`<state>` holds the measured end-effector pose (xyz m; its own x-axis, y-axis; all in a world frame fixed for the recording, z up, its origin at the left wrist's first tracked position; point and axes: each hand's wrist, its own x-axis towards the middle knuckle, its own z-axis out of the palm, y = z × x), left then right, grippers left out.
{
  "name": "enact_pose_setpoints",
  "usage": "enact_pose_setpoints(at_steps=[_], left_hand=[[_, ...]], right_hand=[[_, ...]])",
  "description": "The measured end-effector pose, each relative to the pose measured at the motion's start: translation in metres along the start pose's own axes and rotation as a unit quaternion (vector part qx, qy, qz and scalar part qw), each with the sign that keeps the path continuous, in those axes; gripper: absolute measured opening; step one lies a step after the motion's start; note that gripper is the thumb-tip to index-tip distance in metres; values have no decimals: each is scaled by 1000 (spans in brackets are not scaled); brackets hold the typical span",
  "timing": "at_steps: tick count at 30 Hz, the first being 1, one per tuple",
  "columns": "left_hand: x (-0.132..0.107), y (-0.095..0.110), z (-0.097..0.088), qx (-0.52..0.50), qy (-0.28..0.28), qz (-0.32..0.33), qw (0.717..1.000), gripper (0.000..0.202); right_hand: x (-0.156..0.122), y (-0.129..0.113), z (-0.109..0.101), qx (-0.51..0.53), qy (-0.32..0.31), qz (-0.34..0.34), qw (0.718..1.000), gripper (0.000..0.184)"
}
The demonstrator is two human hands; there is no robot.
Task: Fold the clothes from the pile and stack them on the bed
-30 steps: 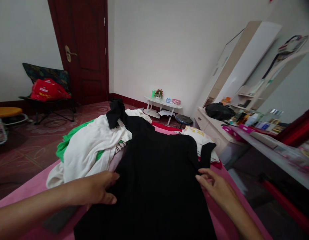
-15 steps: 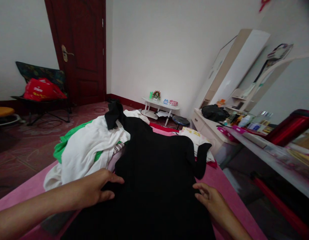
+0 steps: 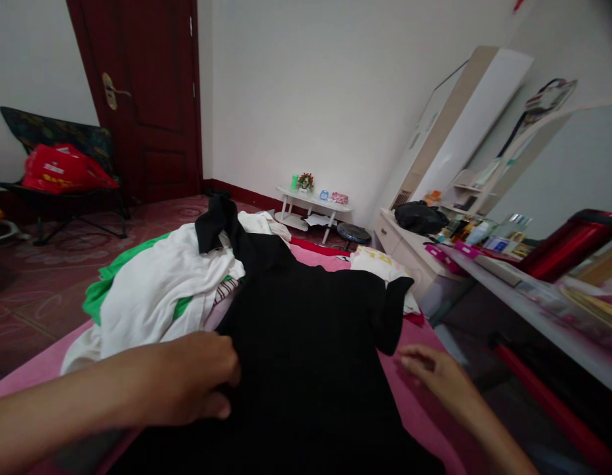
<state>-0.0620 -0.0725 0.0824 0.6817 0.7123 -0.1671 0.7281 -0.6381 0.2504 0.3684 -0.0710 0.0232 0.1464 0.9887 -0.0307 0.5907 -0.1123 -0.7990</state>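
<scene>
Pink bedspread, soft black garment, left hand pinching edge

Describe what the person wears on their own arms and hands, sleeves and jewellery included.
Both are bare. The left forearm and left hand show no sleeve, glove, watch, bracelet or ring. The right hand and right forearm are likewise uncovered, though blur there could hide a small ring. No sleeve edge enters the picture on either side.
</scene>
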Motion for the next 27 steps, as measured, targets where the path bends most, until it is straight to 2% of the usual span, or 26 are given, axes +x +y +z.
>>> enact_pose_setpoints(at_steps=[2,4,7,10,13,16,18,20,23,25,27], left_hand=[[40,18,-5,-16,6,33,999,28],[87,29,4,-37,53,33,997,37],[154,27,38,-37,140,-25,989,56],[194,10,75,-13,179,-97,979,54],[207,-5,99,10,217,-101,971,55],[207,-10,107,19,226,-98,969,57],[207,-10,107,22,231,-98,968,57],[207,-9,107,24,236,-96,967,56],[207,-9,106,26,237,-94,967,56],[207,-9,107,27,237,-92,967,55],[207,-8,107,29,240,-93,966,55]], right_hand=[[31,-2,-5,63,117,-14,991,37],[64,0,-1,122,182,-26,975,36],[105,9,17,106,196,-33,974,39],[129,21,39,46,170,-26,984,45],[135,30,58,-5,139,-34,990,50],[128,28,73,-161,137,-51,976,60],[121,20,78,-260,130,-47,956,56],[114,10,78,-316,100,-38,943,43],[109,-3,61,-406,93,-48,908,32],[111,-3,38,-447,151,-28,881,33],[116,6,11,-455,212,32,864,37]])
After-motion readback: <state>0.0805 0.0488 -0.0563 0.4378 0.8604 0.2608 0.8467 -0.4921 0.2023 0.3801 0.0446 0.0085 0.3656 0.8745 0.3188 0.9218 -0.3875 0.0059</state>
